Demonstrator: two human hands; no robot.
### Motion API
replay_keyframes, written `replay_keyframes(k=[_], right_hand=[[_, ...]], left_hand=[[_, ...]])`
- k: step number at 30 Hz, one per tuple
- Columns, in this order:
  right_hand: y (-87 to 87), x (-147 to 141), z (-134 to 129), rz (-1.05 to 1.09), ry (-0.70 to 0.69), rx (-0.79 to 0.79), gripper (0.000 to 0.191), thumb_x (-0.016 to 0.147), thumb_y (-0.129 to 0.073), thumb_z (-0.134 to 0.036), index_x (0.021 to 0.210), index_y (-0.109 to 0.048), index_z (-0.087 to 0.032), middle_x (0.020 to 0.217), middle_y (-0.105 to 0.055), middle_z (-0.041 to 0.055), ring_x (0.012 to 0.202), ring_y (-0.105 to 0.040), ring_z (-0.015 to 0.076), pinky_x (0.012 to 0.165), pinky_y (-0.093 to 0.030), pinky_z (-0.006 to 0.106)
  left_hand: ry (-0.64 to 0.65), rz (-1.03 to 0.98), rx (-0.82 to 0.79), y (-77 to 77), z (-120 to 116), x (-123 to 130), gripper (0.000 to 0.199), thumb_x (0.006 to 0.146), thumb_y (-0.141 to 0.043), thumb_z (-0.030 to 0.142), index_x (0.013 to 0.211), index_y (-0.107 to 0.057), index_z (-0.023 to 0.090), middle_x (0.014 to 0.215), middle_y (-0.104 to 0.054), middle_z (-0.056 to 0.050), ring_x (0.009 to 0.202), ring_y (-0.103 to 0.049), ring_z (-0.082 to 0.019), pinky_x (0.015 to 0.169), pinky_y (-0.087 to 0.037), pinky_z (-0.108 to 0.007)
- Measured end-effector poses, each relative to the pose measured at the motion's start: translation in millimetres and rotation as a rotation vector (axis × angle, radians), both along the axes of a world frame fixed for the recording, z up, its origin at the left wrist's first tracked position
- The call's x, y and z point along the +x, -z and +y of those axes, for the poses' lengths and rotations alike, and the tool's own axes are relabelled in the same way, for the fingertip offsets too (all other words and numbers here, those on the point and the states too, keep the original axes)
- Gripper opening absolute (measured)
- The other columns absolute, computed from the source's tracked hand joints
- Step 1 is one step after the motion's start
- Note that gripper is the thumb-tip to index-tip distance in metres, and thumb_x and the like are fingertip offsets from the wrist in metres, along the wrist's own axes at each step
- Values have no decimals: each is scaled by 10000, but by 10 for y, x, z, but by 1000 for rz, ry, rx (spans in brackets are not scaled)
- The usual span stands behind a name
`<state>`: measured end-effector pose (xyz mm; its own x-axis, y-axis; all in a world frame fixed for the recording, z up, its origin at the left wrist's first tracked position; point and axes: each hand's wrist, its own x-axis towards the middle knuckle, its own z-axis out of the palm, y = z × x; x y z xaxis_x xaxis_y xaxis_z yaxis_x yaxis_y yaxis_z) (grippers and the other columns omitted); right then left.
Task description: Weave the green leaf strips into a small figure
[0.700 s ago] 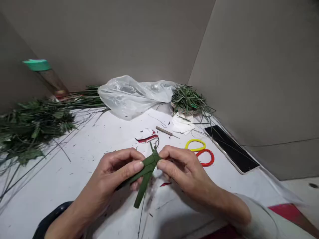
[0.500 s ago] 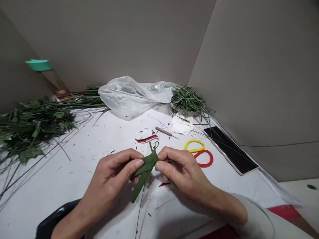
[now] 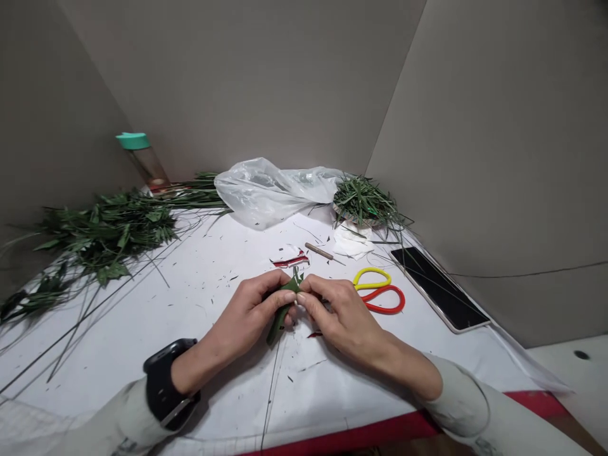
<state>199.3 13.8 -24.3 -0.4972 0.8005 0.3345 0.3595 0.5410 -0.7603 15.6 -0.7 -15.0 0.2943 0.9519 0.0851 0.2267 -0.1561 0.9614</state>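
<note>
Between my hands is a folded green leaf strip (image 3: 280, 320), held above the white cloth. My left hand (image 3: 259, 307), with a black watch on its wrist, pinches the strip from the left. On the other side my right hand (image 3: 335, 310) has thumb and forefinger closed on its right end, thumbs nearly touching. Fingers hide much of the folded part; a short tip sticks up past them. Scissors with yellow and red handles (image 3: 390, 309) lie right of my right hand, their blades hidden. Beyond the hands rests a wooden-handled awl (image 3: 319, 251).
Leafy greens (image 3: 118, 231) lie at left, near a teal-lidded bottle (image 3: 152, 171). A clear plastic bag (image 3: 261, 193) and a pile of cut green strips (image 3: 363, 199) are at the back. A phone (image 3: 439, 288) lies right on the white cloth (image 3: 228, 392).
The view has shifted, showing more of the left side and both sleeves. My hands have drawn closer together, and my fingers now cover more of the green strip.
</note>
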Motion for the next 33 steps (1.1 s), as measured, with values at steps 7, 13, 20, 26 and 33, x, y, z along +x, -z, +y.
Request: replay_keyframes(k=[7, 13, 20, 26, 33], right_hand=[[78, -6, 4, -56, 31, 124, 221, 994, -566, -314, 859, -629, -151, 760, -618, -21, 677, -607, 125, 673, -536, 300], [156, -27, 9, -75, 52, 142, 203, 992, -575, -310, 887, -640, -149, 786, -639, -14, 682, -621, 122, 672, -551, 298], [141, -54, 6, -76, 5, 116, 207, 991, -580, -308, 878, -647, -147, 789, -653, -12, 691, -636, 123, 680, -561, 300], [130, -70, 9, -48, 32, 70, 223, 991, -576, -331, 887, -643, -146, 780, -641, -14, 669, -620, 120, 661, -550, 295], [104, -87, -22, 14, 22, 15, 259, 1001, -551, -357, 866, -632, -152, 748, -616, -22, 659, -604, 122, 662, -534, 297]], left_hand=[[-53, 1, 56, 101, 1, 30, 329, 970, -555, 431, 769, -586, 173, 631, -548, 51, 535, -537, -124, 552, -478, -286], [-75, 101, 141, 97, 43, 6, 343, 964, -556, 434, 729, -565, 184, 649, -512, 46, 588, -518, -139, 589, -454, -300], [6, 143, 100, 105, 38, -19, 425, 992, -493, 471, 674, -540, 194, 545, -523, 64, 497, -519, -129, 544, -446, -289], [-103, 166, 171, 110, -25, 29, 453, 992, -492, 468, 627, -510, 201, 543, -495, 65, 505, -502, -128, 553, -444, -289], [-203, 185, 251, 107, -66, 91, 406, 988, -529, 413, 648, -531, 189, 542, -446, 78, 493, -477, -118, 532, -440, -276]])
